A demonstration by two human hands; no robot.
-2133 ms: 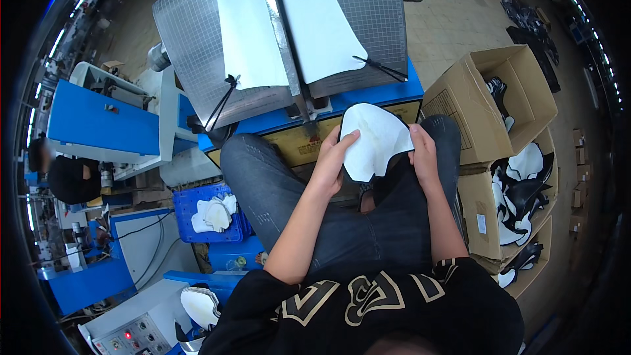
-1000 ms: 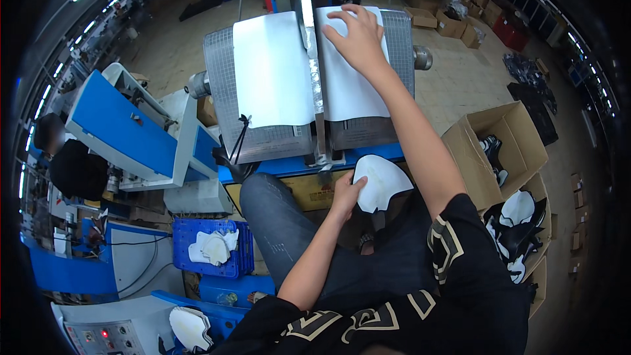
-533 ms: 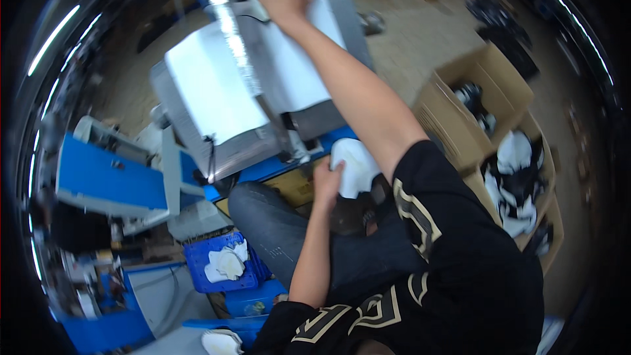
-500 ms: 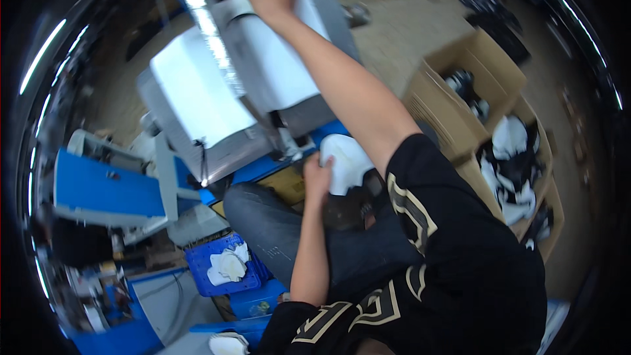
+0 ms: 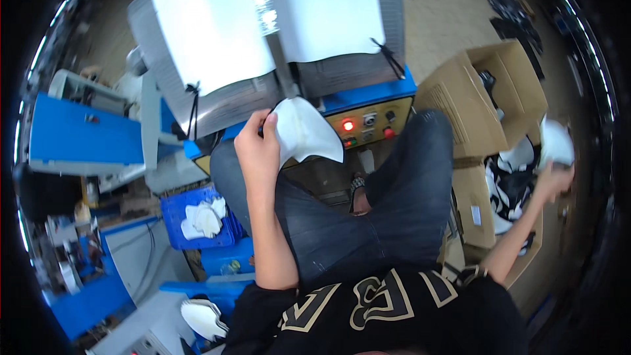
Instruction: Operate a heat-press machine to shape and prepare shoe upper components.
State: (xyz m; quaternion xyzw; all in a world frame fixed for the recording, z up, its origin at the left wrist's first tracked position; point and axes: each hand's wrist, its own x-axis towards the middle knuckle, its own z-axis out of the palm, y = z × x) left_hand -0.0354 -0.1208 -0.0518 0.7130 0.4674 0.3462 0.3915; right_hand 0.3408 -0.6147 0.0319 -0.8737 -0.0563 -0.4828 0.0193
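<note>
My left hand (image 5: 257,148) is closed on the edge of a white curved piece (image 5: 305,133), thin and cloth-like with a pointed lower corner. It hangs above my lap, just before the front of a machine with two white-covered pads (image 5: 332,10). Far to the right, my right hand (image 5: 555,181), slightly blurred, grips the lower edge of another white curved piece (image 5: 557,142). That hand is over the outer side of an open cardboard box (image 5: 478,207) holding black and white pieces (image 5: 509,187).
The machine's control panel (image 5: 369,125) has a lit red lamp and knobs. Behind the near box stands another cardboard box (image 5: 453,102) with dark items. A blue crate (image 5: 177,223) with white pieces (image 5: 204,218) stands left of my knee. A blue cabinet (image 5: 85,135) is further left.
My right hand has swung from the machine's far end to the boxes on the right, with a white piece in it. My left hand still holds its piece. The view has turned too.
</note>
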